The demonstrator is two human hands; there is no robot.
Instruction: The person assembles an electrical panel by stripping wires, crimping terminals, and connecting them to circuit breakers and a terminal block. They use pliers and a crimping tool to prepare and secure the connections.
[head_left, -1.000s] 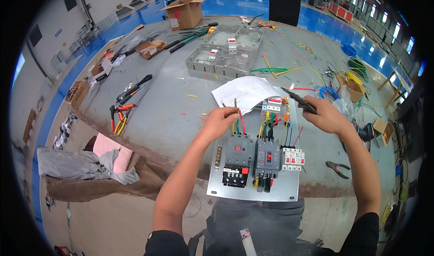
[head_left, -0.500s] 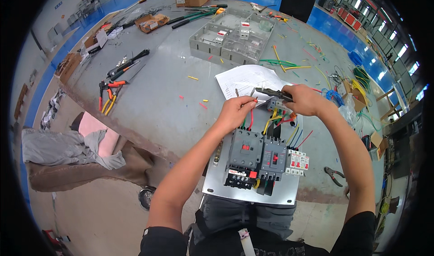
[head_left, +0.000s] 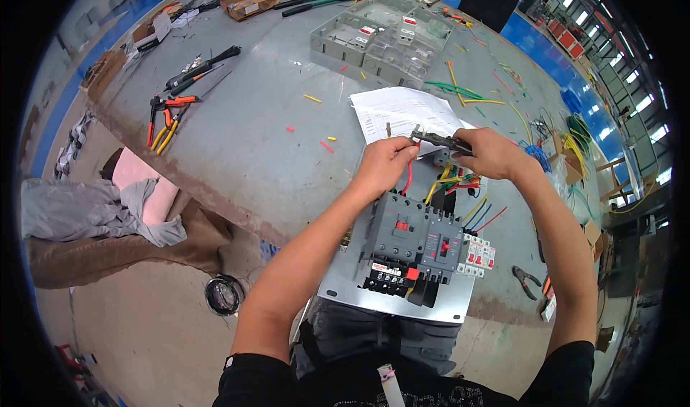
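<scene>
With thumb and fingers closed, my left hand [head_left: 384, 165] pinches a red wire [head_left: 410, 179] near its upper end. This wire rises from the top of a dark grey contactor [head_left: 394, 229]. My right hand [head_left: 490, 153] is closed around dark-handled pliers [head_left: 447, 142], whose metal jaws are at the wire's end, just above my left fingertips; whether they grip it is too small to tell. A moulded-case breaker [head_left: 440, 250] and small white breakers [head_left: 476, 257] stand beside the contactor on a metal plate [head_left: 392, 307]. Yellow wires [head_left: 436, 186] curve up behind them.
Printed paper [head_left: 388, 112] lies beyond my hands, with a grey plastic box [head_left: 338, 46] behind. Cutters with orange handles [head_left: 171, 105] lie at left, pliers [head_left: 527, 281] at right. Wire scraps dot the table [head_left: 251, 141]. A cloth-draped seat [head_left: 129, 227] stands lower left.
The whole view has shifted a little. The plier jaws appear closer to the red wire's end, and both hands keep their holds.
</scene>
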